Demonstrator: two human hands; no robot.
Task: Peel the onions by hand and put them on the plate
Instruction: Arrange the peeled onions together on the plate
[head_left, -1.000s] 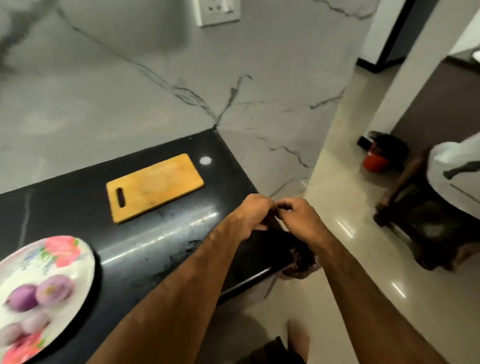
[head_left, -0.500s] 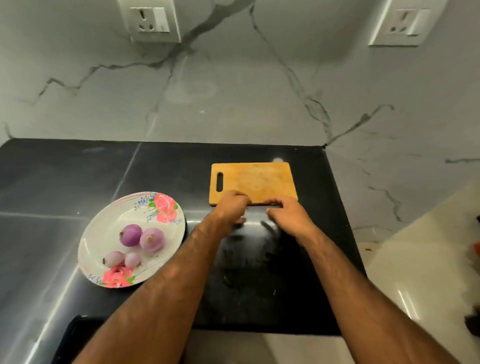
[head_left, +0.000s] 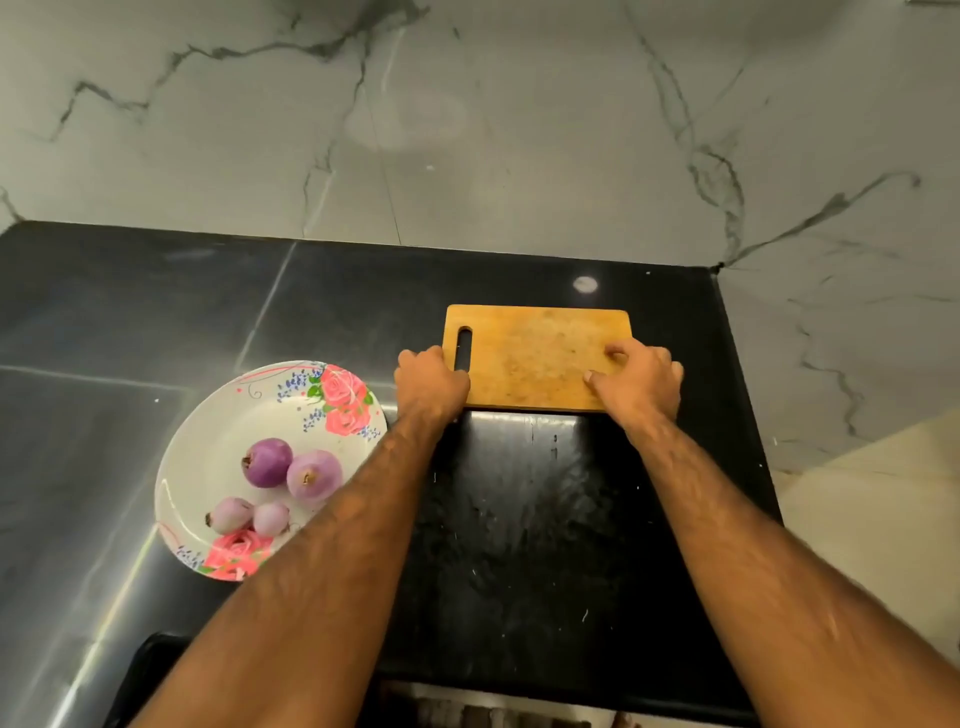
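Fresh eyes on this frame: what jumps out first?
A wooden cutting board lies at the back of the black counter; the left hand grips its slotted end, and the right hand curls onto the other end. To its left, a floral plate holds four peeled purple onions.

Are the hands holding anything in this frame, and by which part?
Yes, the cutting board: the left hand grips its slotted end, the right hand its opposite end, fingers curled on top.
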